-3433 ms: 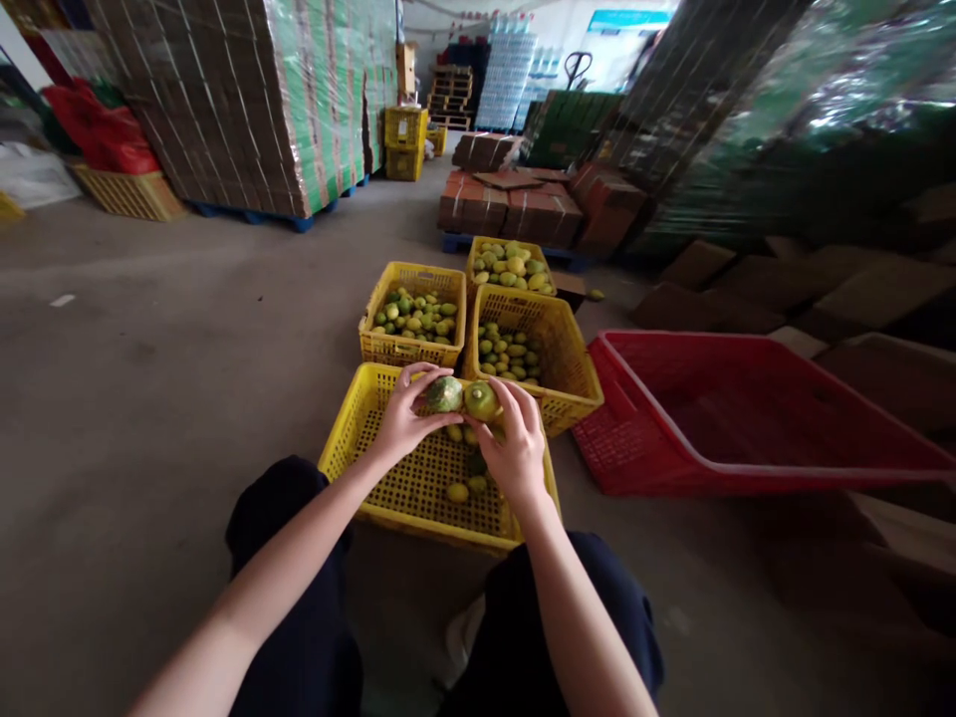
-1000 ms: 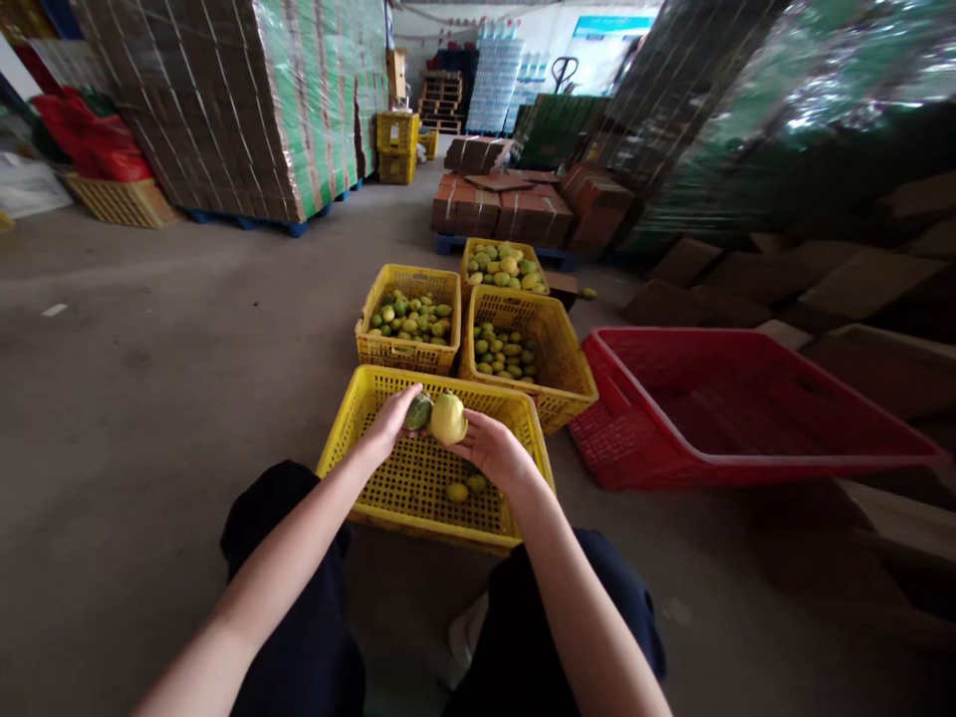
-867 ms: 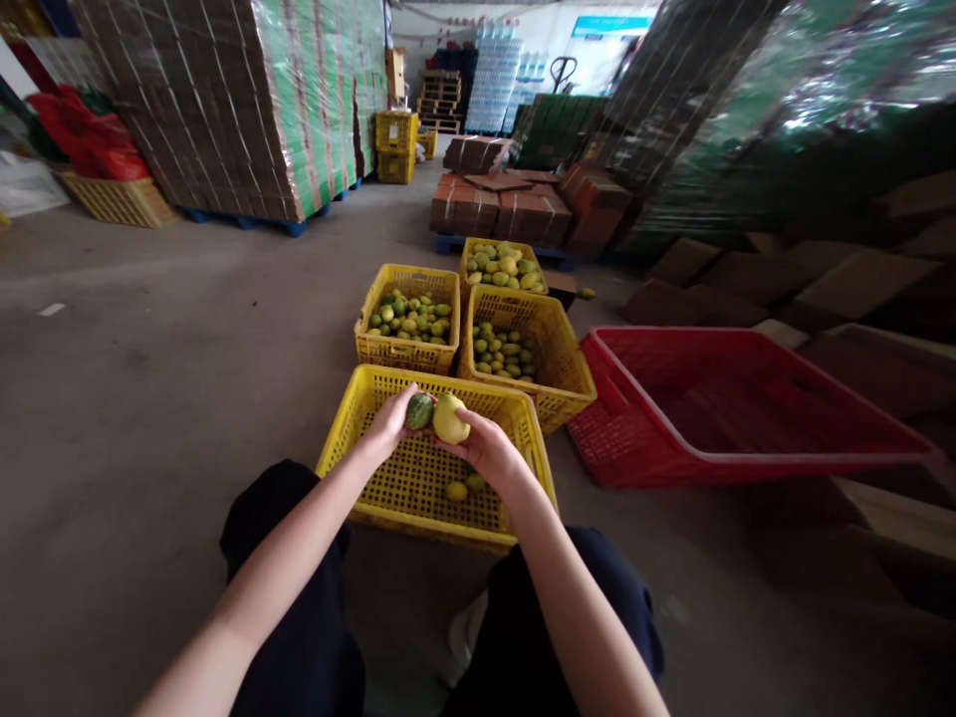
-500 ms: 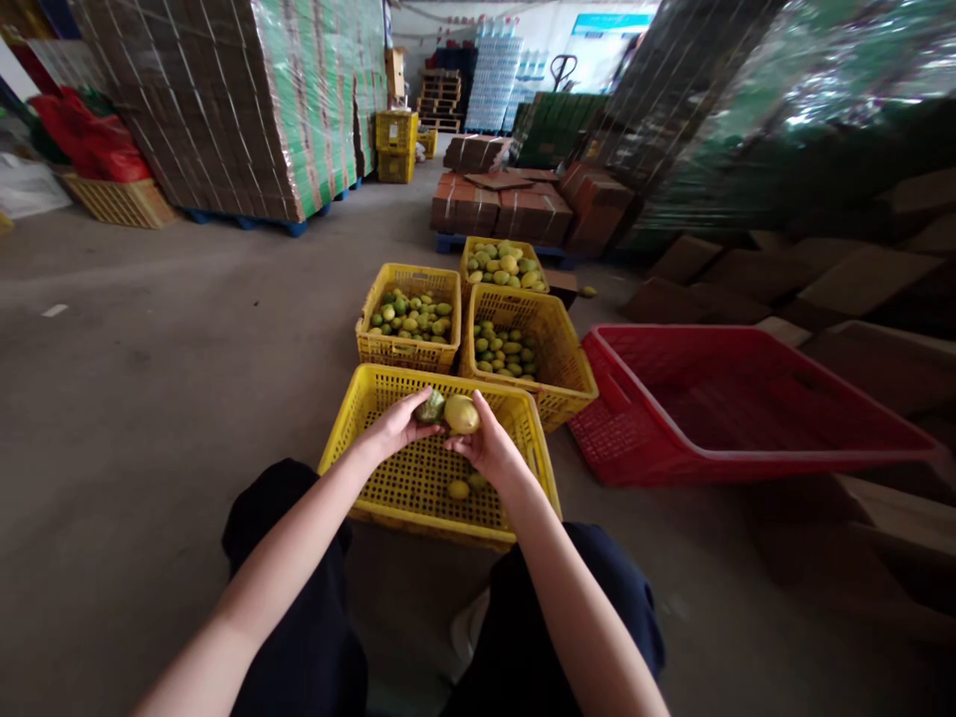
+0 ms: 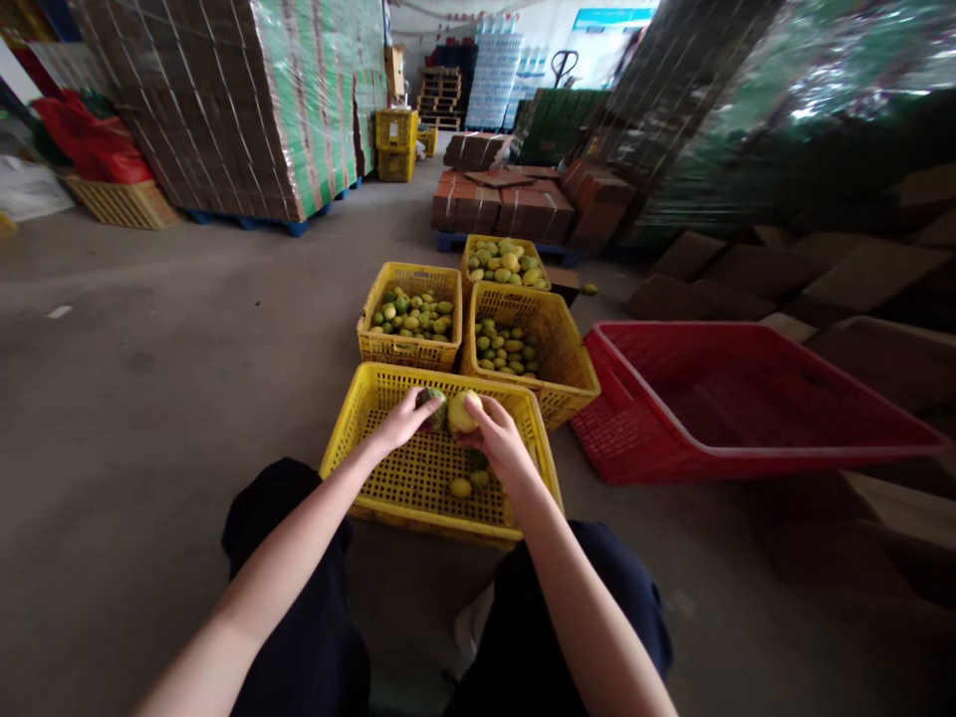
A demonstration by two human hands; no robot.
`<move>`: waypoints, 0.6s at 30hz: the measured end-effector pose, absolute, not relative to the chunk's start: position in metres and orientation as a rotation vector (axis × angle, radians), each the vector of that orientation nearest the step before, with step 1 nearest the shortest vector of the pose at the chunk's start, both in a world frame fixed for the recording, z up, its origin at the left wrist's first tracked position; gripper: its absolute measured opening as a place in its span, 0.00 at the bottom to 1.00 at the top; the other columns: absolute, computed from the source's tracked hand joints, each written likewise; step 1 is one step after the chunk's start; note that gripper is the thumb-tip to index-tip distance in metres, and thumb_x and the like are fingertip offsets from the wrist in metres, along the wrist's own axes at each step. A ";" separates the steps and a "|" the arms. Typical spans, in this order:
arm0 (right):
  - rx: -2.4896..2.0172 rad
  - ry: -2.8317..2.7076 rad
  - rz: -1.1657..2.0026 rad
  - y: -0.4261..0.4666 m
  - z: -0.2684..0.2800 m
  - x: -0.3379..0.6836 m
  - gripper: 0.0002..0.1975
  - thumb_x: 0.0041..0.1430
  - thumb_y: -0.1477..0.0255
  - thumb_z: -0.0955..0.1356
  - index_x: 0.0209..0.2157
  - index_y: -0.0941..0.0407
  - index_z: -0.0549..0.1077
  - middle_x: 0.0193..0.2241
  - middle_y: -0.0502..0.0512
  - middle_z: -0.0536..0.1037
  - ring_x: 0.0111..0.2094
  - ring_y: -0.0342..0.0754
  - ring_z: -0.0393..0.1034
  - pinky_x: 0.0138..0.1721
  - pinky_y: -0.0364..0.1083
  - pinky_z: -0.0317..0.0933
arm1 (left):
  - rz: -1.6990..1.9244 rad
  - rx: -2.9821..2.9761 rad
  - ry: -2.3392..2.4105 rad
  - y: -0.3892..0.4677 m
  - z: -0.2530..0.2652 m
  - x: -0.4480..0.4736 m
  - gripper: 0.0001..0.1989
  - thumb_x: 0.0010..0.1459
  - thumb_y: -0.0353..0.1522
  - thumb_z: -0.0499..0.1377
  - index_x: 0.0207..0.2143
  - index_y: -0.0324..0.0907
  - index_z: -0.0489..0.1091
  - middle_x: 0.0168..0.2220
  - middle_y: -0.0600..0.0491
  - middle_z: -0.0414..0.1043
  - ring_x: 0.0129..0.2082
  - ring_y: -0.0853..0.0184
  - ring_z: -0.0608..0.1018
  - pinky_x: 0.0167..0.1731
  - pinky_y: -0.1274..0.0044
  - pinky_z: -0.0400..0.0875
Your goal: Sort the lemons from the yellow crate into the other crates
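Note:
Over the near yellow crate [image 5: 358,398], my left hand [image 5: 403,418] grips a dark green, mottled lemon [image 5: 434,411] between thumb and fingers. Close beside it, my right hand [image 5: 494,435] is closed on a yellow lemon [image 5: 461,412], its thumb across the top. The two fruits are side by side with hardly any gap. Under my right hand, a few loose lemons, one of them yellow [image 5: 460,488], lie on the crate's perforated floor; my right hand partly covers that area.
Beyond the near crate stand a left crate [image 5: 409,353] and a right crate [image 5: 568,383] of lemons, with a fuller crate [image 5: 478,239] behind. A red basket [image 5: 619,438] is at right, next to scattered cardboard [image 5: 687,257]. Wrapped pallet stacks [image 5: 314,110] rise at left.
Both lemons have turned in my fingers. My right thumb has moved across the top of the yellow one, and more of the loose fruit beneath my right hand shows.

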State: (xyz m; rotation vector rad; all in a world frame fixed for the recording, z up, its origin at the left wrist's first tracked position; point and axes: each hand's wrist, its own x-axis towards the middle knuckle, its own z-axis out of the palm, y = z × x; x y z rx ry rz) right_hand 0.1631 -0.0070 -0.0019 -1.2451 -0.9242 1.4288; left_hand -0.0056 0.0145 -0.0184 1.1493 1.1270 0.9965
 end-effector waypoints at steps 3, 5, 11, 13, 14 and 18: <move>-1.333 -1.098 0.993 -0.006 -0.002 0.171 0.29 0.42 0.57 0.77 0.44 0.53 0.69 0.37 0.54 0.79 0.30 0.48 0.75 0.30 0.48 0.72 | 1.191 1.416 1.147 0.012 -0.013 -0.005 0.23 0.46 0.36 0.71 0.43 0.43 0.69 0.44 0.48 0.75 0.45 0.62 0.76 0.51 0.68 0.68; -1.361 -1.229 0.734 -0.006 -0.002 0.175 0.28 0.43 0.60 0.76 0.45 0.52 0.69 0.39 0.55 0.78 0.33 0.49 0.74 0.36 0.51 0.71 | 1.238 1.560 1.158 0.010 -0.007 -0.005 0.25 0.45 0.35 0.72 0.45 0.43 0.69 0.46 0.47 0.74 0.45 0.61 0.76 0.51 0.67 0.68; -1.279 -1.389 0.565 -0.011 0.000 0.173 0.21 0.50 0.68 0.72 0.47 0.51 0.71 0.45 0.57 0.75 0.44 0.52 0.72 0.44 0.54 0.70 | 1.291 1.781 1.062 0.006 -0.001 -0.005 0.24 0.49 0.37 0.69 0.47 0.45 0.67 0.48 0.46 0.73 0.47 0.60 0.75 0.51 0.66 0.69; -1.225 -1.417 0.629 -0.012 0.003 0.173 0.21 0.50 0.68 0.73 0.47 0.50 0.72 0.48 0.57 0.73 0.48 0.53 0.70 0.43 0.53 0.71 | 1.331 1.803 1.018 0.006 -0.003 -0.005 0.24 0.49 0.38 0.69 0.47 0.45 0.66 0.48 0.46 0.72 0.47 0.60 0.75 0.50 0.66 0.70; -1.196 -1.418 0.664 -0.012 0.004 0.174 0.21 0.49 0.68 0.73 0.47 0.50 0.73 0.49 0.57 0.72 0.49 0.53 0.69 0.43 0.52 0.71 | 1.361 1.804 0.999 0.006 -0.004 -0.004 0.24 0.48 0.38 0.70 0.46 0.45 0.67 0.48 0.46 0.71 0.47 0.60 0.75 0.50 0.66 0.71; -1.085 -1.368 0.820 -0.008 0.010 0.182 0.24 0.44 0.66 0.77 0.46 0.49 0.75 0.48 0.56 0.72 0.49 0.54 0.70 0.43 0.51 0.72 | 1.415 1.687 0.905 0.006 -0.003 -0.006 0.25 0.45 0.39 0.71 0.46 0.45 0.70 0.51 0.46 0.67 0.46 0.62 0.76 0.44 0.68 0.75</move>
